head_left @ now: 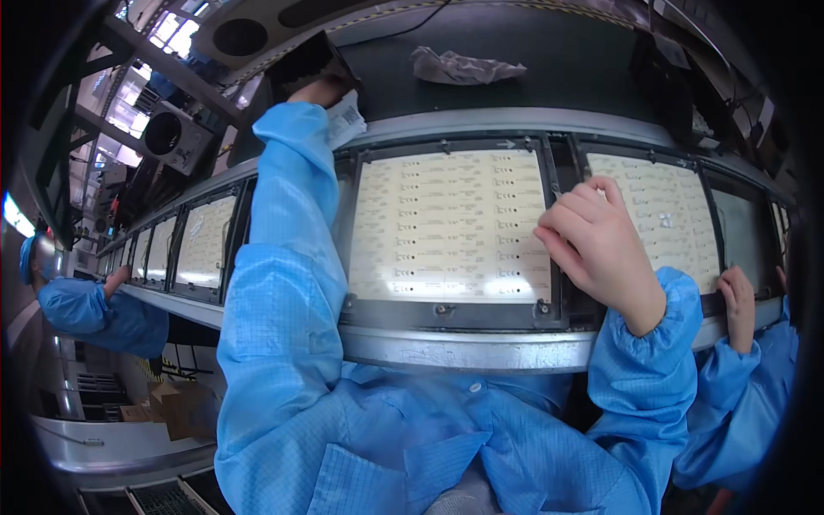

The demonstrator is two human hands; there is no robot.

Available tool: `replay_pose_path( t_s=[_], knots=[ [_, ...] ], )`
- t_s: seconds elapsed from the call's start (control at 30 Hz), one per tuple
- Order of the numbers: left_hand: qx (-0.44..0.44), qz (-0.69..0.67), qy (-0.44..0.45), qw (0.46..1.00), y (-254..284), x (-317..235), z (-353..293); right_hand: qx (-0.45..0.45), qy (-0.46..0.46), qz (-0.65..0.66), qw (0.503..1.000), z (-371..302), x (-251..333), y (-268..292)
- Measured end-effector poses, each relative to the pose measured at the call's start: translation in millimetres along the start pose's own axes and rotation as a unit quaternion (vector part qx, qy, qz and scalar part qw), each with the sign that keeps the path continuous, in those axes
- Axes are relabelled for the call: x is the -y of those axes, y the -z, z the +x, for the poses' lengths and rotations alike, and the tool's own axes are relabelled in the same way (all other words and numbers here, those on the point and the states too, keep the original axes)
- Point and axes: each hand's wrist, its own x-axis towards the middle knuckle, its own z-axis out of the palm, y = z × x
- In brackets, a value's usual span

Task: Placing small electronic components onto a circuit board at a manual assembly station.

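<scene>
A cream sheet printed with rows of small labels lies in a dark frame in front of me. My left arm stretches past its left side, and my left hand reaches into a black bin at the far left, its fingers hidden inside. Beside that wrist is a crumpled whitish bag. My right hand hovers over the frame's right edge with its fingers curled in and thumb against them; whatever they may pinch is too small to make out. A second framed sheet lies partly behind it, bearing several small white pieces.
More framed sheets run along the line to the left. Crumpled paper lies on the dark surface beyond. At right, a co-worker's hand touches the line's near edge; another person works far left. A metal rail borders my side.
</scene>
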Motion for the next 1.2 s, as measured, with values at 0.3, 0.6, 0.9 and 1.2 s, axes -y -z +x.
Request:
replay_pose_path(
  t_s=[0.3, 0.6, 0.9, 1.2],
  knots=[
    [0.048, 0.05, 0.065, 0.995, -14, -3, 14, 0.008, 0.001, -0.006, 1.0, -5, -5, 9],
    [0.052, 0.147, 0.052, 0.986, 5, -53, -14, 0.015, -0.008, 0.002, 1.0, -9, -9, -2],
    [-0.129, 0.197, 0.143, 0.961, -3, -25, -5, 0.019, -0.012, 0.002, 1.0, -9, -12, -7],
    [-0.132, 0.101, 0.21, 0.963, 16, -11, 0, 0.029, -0.01, 0.002, 1.0, -6, -13, -8]
  ],
)
